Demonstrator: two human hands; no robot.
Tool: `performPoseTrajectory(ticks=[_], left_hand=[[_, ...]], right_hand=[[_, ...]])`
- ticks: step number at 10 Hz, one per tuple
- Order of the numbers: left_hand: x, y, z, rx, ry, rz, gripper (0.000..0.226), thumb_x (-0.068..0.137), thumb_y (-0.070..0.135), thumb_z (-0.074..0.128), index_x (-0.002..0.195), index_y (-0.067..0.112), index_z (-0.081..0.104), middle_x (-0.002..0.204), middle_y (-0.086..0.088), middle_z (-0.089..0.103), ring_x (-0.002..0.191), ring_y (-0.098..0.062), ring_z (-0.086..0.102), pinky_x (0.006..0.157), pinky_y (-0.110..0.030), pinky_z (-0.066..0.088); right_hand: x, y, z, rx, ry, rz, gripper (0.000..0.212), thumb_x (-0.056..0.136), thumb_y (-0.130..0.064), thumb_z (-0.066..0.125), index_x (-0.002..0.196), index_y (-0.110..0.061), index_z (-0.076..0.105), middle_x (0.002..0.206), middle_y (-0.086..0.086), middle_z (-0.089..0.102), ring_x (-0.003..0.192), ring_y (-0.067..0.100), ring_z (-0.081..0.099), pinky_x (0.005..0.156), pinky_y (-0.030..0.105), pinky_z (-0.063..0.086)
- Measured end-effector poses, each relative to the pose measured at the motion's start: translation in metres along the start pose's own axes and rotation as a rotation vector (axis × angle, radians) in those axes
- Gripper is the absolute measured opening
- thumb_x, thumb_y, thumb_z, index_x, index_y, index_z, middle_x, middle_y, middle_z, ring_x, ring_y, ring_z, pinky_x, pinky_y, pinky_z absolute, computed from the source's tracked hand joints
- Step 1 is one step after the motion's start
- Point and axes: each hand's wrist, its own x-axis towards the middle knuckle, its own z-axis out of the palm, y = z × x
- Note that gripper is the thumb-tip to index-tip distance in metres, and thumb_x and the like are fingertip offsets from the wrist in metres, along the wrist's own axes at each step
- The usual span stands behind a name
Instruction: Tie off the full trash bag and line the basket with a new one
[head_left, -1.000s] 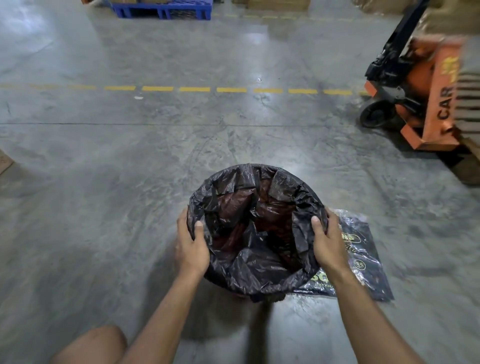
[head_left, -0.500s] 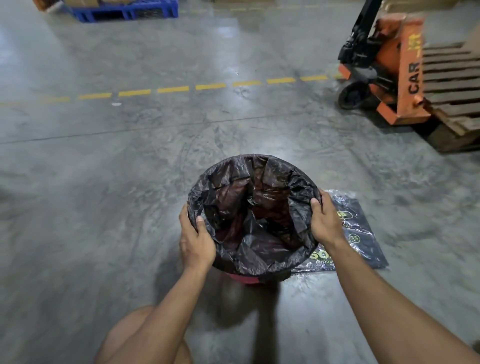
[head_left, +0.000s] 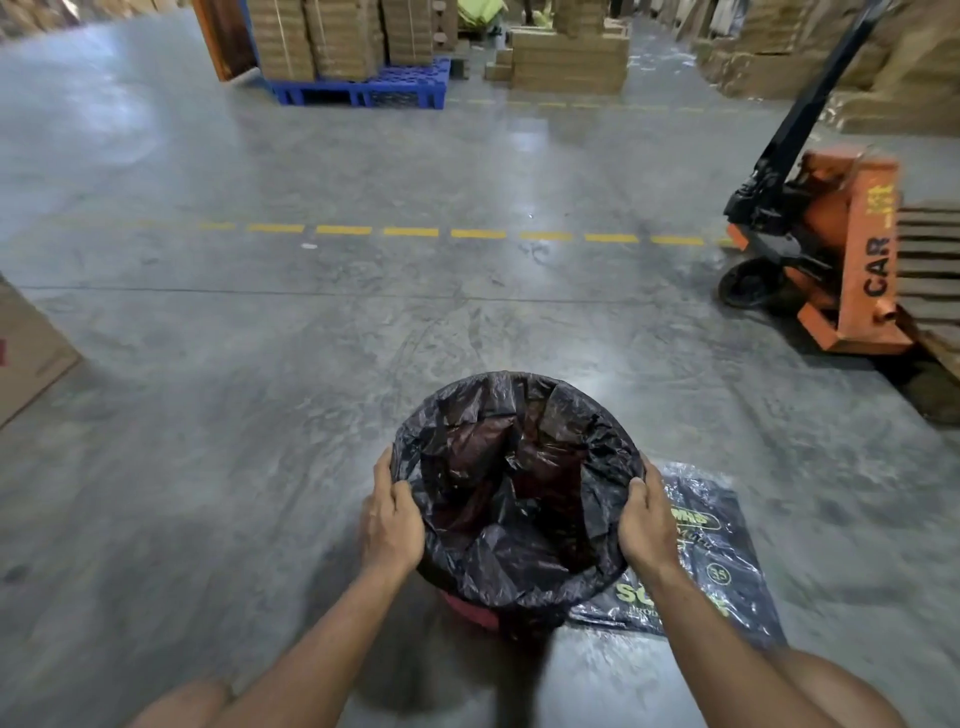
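Black trash bag rim unchanged on red basket, left hand and right hand still gripping opposite sides, tying not begun.

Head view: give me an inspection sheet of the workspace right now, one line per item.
Surface: bare grey concrete floor, with a dashed yellow line across it.
Job's things: black trash bag folded over the rim of a red basket; what the bag holds cannot be told.
Clutter: flat bag pack on the floor, right of the basket.
Hands: left hand and right hand each grip the bag at the rim, on opposite sides.
Cables: nothing seen.
Surroundings: orange pallet jack at right, blue pallet stacked with cartons far back, a cardboard box at left.
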Motion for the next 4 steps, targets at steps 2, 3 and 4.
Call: performPoseTrajectory(ticks=[2, 3, 4], left_hand=[[0.003, -0.001, 0.004, -0.057, 0.013, -0.021, 0.048, 0.106, 0.022, 0.024, 0.151, 0.036, 0.031, 0.145, -0.001, 0.051, 0.130, -0.029, 0.049, 0.108, -0.042, 0.035], [0.006, -0.001, 0.000, -0.067, -0.042, -0.077, 0.049, 0.105, 0.023, 0.025, 0.151, 0.040, 0.030, 0.128, 0.009, 0.049, 0.120, -0.018, 0.046, 0.109, -0.043, 0.035], [0.033, -0.012, -0.012, -0.011, -0.144, -0.099, 0.048, 0.095, 0.034, 0.036, 0.143, 0.036, 0.039, 0.131, -0.004, 0.061, 0.113, -0.023, 0.058, 0.107, -0.050, 0.041]], right_hand=[[-0.001, -0.006, -0.001, -0.060, 0.027, 0.024, 0.050, 0.110, -0.029, 0.027, 0.160, -0.028, 0.032, 0.165, 0.004, 0.037, 0.150, 0.031, 0.034, 0.123, 0.055, 0.025], [0.005, -0.015, -0.011, -0.112, -0.008, 0.019, 0.048, 0.106, -0.022, 0.032, 0.150, -0.026, 0.050, 0.140, 0.010, 0.062, 0.114, 0.028, 0.062, 0.098, 0.045, 0.051], [0.022, -0.034, -0.041, -0.110, -0.200, 0.115, 0.028, 0.104, -0.017, 0.045, 0.112, -0.015, 0.071, 0.121, 0.015, 0.071, 0.086, 0.015, 0.060, 0.086, 0.037, 0.046]])
